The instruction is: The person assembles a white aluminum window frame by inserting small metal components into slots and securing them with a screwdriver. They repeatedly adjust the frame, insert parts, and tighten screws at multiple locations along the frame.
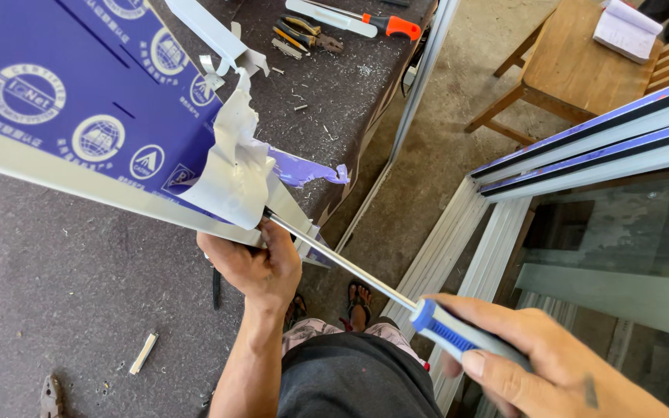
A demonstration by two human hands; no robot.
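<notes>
My left hand (255,262) grips the end of a long aluminium profile (79,116) covered in blue protective film with white round marks, lying across a dark workbench. The film (235,166) is peeled back and curled at that end. My right hand (540,362) holds the blue and grey handle of a long screwdriver (350,267). Its steel shaft runs up and left, and the tip meets the profile's end just above my left fingers.
The grey felt-covered workbench (56,294) carries pliers (303,35), an orange-handled tool (350,19), small metal offcuts and shavings. Stacked aluminium frames (582,155) lean at right. A wooden chair (574,70) with a notebook stands behind. My sandalled feet (359,298) show below.
</notes>
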